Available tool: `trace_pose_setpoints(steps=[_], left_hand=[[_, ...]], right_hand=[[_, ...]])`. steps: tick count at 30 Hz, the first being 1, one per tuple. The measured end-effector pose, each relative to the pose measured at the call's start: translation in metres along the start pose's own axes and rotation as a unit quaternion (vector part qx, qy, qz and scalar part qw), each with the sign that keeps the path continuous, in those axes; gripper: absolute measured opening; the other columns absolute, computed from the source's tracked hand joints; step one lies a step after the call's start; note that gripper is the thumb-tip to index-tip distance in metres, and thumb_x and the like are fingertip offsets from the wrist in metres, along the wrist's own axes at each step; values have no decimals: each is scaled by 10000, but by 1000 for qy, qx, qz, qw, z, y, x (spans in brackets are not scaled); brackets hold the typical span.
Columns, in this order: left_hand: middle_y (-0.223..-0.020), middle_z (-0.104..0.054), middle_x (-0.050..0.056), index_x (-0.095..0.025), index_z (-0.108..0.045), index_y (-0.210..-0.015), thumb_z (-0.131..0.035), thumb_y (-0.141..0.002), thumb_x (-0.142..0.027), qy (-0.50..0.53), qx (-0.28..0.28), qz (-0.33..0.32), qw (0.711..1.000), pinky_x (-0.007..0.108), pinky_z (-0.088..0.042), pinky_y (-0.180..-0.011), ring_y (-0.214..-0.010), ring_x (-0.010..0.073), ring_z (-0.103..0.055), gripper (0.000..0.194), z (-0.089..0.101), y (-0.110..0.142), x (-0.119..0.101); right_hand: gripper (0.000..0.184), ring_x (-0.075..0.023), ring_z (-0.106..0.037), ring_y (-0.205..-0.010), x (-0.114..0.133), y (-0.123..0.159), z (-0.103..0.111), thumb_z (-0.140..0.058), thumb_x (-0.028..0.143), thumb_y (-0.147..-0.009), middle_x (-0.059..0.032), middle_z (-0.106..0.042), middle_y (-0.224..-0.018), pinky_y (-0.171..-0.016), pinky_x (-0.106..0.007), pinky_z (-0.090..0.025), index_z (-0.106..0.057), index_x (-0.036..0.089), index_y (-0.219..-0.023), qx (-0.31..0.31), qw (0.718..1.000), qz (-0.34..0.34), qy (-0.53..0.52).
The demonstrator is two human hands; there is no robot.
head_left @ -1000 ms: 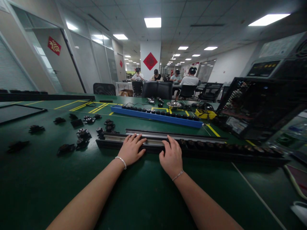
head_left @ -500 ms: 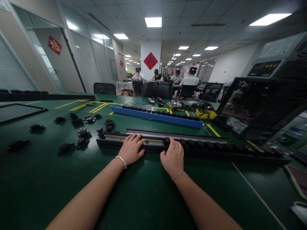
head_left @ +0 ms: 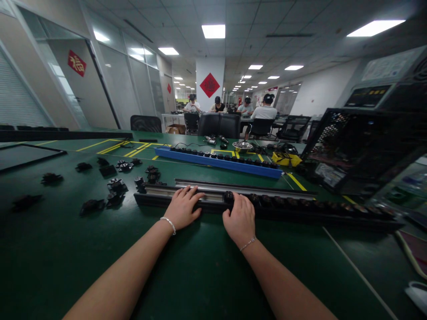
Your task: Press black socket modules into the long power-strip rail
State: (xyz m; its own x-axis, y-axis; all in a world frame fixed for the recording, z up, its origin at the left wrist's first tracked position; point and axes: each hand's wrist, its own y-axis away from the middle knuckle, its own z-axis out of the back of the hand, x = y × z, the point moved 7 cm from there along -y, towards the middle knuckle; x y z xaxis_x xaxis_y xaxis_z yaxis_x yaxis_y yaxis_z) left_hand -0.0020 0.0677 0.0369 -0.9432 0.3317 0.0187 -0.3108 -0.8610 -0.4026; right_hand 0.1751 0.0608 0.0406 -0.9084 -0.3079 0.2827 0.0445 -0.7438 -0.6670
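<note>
A long black channel (head_left: 213, 206) with a metallic strip inside lies across the green table before me. My left hand (head_left: 182, 208) rests on its left part, fingers spread over the top edge. My right hand (head_left: 239, 218) lies farther along it, fingers bent over the channel and thumb apart on the near side. Just left of those fingertips a small black part (head_left: 228, 196) sits in the channel. A row of similar black parts (head_left: 278, 201) fills the channel to the right. Behind it runs a second slim rail (head_left: 283, 191). My palms hide parts of the channel.
Several loose black parts (head_left: 116, 186) lie scattered on the left. Beyond are a blue channel (head_left: 216, 163) holding black parts, a metal bowl (head_left: 242, 146) and a yellow box (head_left: 285, 159). A computer case (head_left: 353, 146) stands at right. People (head_left: 265, 111) sit at a far table.
The small black part has come into view beside my right fingers and shifted slightly left along the channel. My right fingers have drawn closer together; my left hand has stayed put.
</note>
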Motion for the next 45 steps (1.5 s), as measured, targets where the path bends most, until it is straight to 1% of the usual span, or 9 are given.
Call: trace_pose_setpoints(steps=[7, 11, 14, 19, 24, 33, 40, 45], left_hand=[[-1408, -416, 60, -306, -482, -1240, -523, -783, -352, 4, 18, -10, 1000, 490, -263, -1050, -1310, 279, -327, 461, 0, 1, -2], [-1432, -377, 43, -364, -448, -1270, -533, -785, -344, 12, 39, -43, 998, 532, -247, -1046, -1325, 288, -293, 493, -1, 1, -10], [-1456, -334, 40, -403, -407, -1301, -546, -782, -344, 18, 51, -68, 996, 549, -237, -1044, -1336, 299, -269, 541, -2, 1, -20], [-1490, -263, 32, -438, -341, -1335, -563, -777, -345, 16, 51, -89, 995, 572, -228, -1039, -1351, 318, -227, 607, -3, 2, -33], [-1503, -226, 35, -422, -321, -1352, -569, -773, -367, 7, 49, -87, 995, 572, -216, -1045, -1356, 324, -206, 632, -7, 2, -36], [-1496, -242, 49, -408, -330, -1351, -551, -782, -375, 4, 45, -89, 995, 570, -209, -1049, -1355, 329, -207, 612, -7, 2, -36], [-1487, -262, 54, -415, -306, -1358, -541, -786, -372, -2, 44, -89, 995, 569, -206, -1048, -1353, 333, -212, 620, -6, 2, -36], [-1463, -306, 75, -396, -307, -1360, -543, -783, -346, -11, 37, -88, 995, 567, -217, -1042, -1348, 340, -218, 625, -6, 2, -37]], right_hand=[[481, -248, -442, -1153, 2, -1, -2, -451, 136, -725, -139, -607, -1102, -1005, -434, -322, -483, 91, -1204, 17, 999, 10, -36], [486, -242, -461, -1130, 3, -1, -2, -445, 126, -722, -135, -606, -1107, -992, -427, -335, -479, 101, -1207, 16, 999, 15, -47], [486, -232, -463, -1127, 4, 0, -3, -440, 118, -722, -128, -609, -1107, -997, -413, -332, -477, 97, -1206, 21, 998, 32, -56], [491, -224, -465, -1131, 8, 0, -5, -435, 109, -725, -127, -613, -1109, -998, -406, -335, -473, 89, -1213, 36, 996, 53, -65], [507, -218, -461, -1142, 13, 2, -8, -449, 115, -713, -120, -605, -1139, -1020, -409, -310, -483, 106, -1218, 52, 994, 78, -60], [506, -213, -437, -1178, 14, 3, -11, -443, 131, -734, -104, -590, -1184, -1049, -408, -247, -481, 113, -1238, 83, 992, 81, -49], [530, -204, -399, -1221, 19, 6, -15, -435, 128, -746, -76, -553, -1258, -1076, -417, -181, -454, 145, -1275, 121, 986, 103, -51], [582, -202, -362, -1257, 21, 9, -17, -416, 104, -744, -54, -530, -1299, -1083, -436, -147, -405, 170, -1322, 143, 979, 135, -50]])
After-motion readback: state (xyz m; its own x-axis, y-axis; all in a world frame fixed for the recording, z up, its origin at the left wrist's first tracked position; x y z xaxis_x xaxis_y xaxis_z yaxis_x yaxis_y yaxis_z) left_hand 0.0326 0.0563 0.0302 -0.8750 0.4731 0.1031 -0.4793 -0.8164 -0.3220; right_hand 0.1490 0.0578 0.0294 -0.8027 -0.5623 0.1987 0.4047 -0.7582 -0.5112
